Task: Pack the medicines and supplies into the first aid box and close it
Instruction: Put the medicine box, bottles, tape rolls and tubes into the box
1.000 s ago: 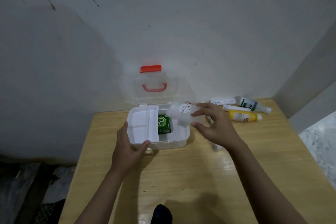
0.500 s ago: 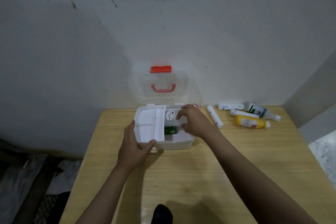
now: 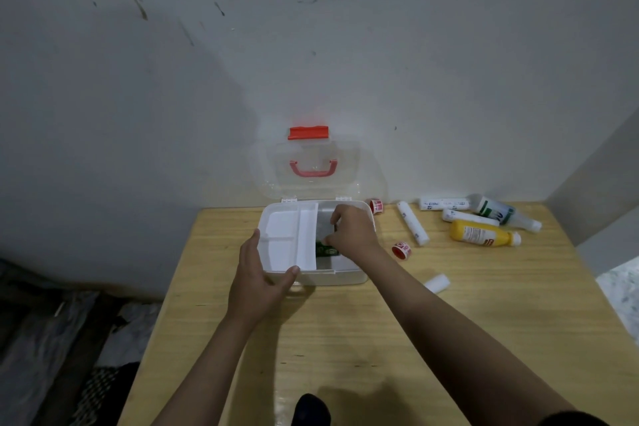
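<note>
The white first aid box stands open on the wooden table, its clear lid with a red handle leaning against the wall. A white insert tray covers the box's left half. My left hand grips the box's front-left corner, thumb on the rim. My right hand reaches into the right compartment with curled fingers pinching a translucent packet, mostly hidden, above a green carton.
Right of the box lie two red tape rolls, white tubes, a yellow bottle, a white-green bottle and a small white roll. The wall stands just behind; the table's left edge drops off.
My right hand carried the translucent packet from above the box's right side down into the right compartment. My left hand stayed on the box corner.
</note>
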Action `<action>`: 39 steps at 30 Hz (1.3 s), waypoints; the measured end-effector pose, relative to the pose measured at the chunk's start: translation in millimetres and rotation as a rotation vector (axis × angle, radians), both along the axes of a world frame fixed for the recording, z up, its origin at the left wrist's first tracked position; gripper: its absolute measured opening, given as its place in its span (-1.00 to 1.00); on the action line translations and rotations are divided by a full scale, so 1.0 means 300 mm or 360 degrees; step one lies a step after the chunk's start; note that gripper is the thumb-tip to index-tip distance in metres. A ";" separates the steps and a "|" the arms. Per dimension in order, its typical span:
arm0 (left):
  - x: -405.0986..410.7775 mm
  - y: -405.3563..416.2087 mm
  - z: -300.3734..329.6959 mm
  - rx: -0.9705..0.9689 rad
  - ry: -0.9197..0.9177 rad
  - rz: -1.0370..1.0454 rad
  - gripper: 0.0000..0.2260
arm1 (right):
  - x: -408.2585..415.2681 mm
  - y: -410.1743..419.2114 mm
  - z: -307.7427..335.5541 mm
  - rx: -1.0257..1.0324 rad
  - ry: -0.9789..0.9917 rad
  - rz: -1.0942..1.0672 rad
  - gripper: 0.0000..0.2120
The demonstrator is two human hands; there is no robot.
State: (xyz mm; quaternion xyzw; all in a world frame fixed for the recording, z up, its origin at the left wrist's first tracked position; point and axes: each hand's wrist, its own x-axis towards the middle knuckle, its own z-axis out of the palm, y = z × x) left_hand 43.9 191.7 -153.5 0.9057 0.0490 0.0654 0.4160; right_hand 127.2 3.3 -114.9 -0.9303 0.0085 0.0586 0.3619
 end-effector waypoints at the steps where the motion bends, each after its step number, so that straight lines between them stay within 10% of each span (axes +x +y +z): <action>1: 0.001 -0.001 -0.001 0.0003 0.0001 -0.0002 -0.14 | 0.002 0.006 -0.002 0.0097 0.0064 -0.0048 -0.69; 17: 0.001 0.003 -0.003 -0.0036 -0.0015 0.0005 -0.15 | -0.001 -0.013 -0.018 0.0454 0.0281 -0.0110 -0.69; 27: 0.002 0.000 -0.007 -0.0071 -0.0022 0.0024 -0.12 | -0.054 -0.174 0.057 0.0747 -0.0225 -0.0266 -0.84; 39: 0.003 -0.005 -0.018 -0.0075 -0.0025 0.0062 -0.16 | -0.057 -0.618 -0.133 -0.0700 0.0069 -0.0693 -0.47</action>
